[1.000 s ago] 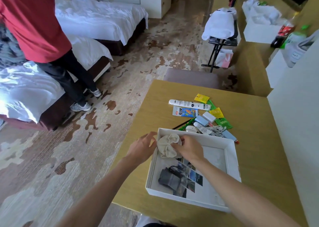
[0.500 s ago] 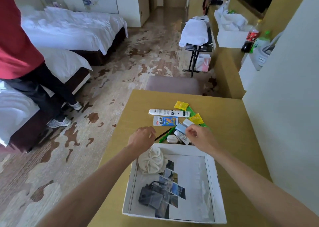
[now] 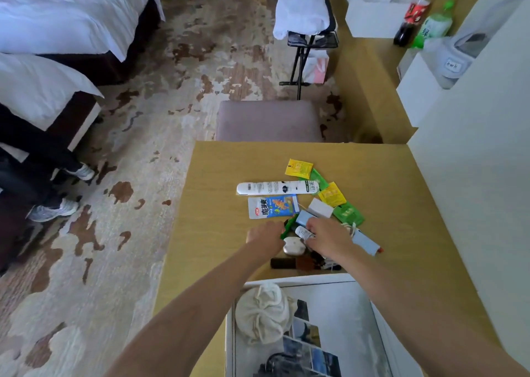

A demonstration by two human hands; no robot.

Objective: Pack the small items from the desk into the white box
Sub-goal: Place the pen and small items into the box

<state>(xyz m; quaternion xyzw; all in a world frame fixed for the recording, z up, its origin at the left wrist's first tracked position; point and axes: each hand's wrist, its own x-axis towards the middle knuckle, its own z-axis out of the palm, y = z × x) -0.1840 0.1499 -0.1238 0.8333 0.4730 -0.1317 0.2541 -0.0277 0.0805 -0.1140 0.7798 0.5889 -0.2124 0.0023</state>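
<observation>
The white box (image 3: 301, 279) lies at the near edge of the desk; it holds a cream cloth pouch (image 3: 262, 312), photos (image 3: 311, 345) and a dark item. Beyond it lies a cluster of small items: a white tube (image 3: 275, 187), a blue-white sachet (image 3: 272, 206), yellow sachets (image 3: 298, 168), green sachets (image 3: 348, 213), a small white box (image 3: 320, 208), a white earbud case (image 3: 293, 246) and a blue lighter-like stick (image 3: 365, 243). My left hand (image 3: 265, 237) is curled at the end of a green pen (image 3: 288, 227). My right hand (image 3: 327, 237) spreads over a small bottle (image 3: 304, 232).
A padded stool (image 3: 269, 121) stands against the desk's far edge. A white wall (image 3: 473, 175) borders the desk on the right. A person's legs and shoes (image 3: 51, 207) are at the left by the beds. A luggage rack with a towel (image 3: 304, 9) stands farther back.
Both hands left the cloth pouch in the box and reached forward onto the cluster of small items. The view tilted so the box now sits at the bottom edge.
</observation>
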